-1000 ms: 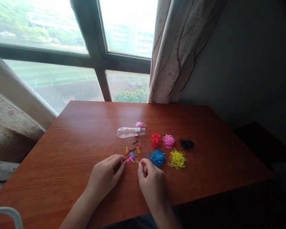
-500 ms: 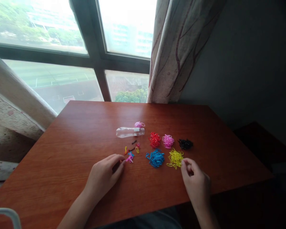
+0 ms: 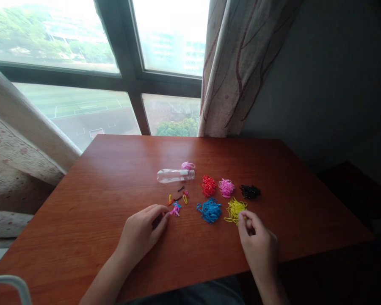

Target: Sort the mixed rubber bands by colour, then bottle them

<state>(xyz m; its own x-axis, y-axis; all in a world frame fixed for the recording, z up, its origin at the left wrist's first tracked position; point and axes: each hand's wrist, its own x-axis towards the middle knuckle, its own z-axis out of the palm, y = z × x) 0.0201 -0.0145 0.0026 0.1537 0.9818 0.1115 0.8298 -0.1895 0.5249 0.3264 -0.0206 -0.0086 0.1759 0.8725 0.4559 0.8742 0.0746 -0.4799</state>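
Observation:
My left hand rests on the table, thumb and forefinger pinched together at the edge of a small pink rubber-band cluster; what lies between the fingertips is too small to tell. Over the right edge of a pile of yellow rubber bands, my right hand has its fingers closed in a pinch that hides whatever is in it. Blue rubber bands lie in a pile between the hands. Beyond the left fingertips are several loose bands, among them a yellow one and a black one.
Piles of red bands, pink bands and black bands lie farther back. A clear plastic bottle lies on its side, with a pink bundle behind it. The wooden table meets a window and curtains.
My right hand has moved slightly left, over the edge of the yellow pile. My left hand stays by the pink cluster. The whole view has shifted a little.

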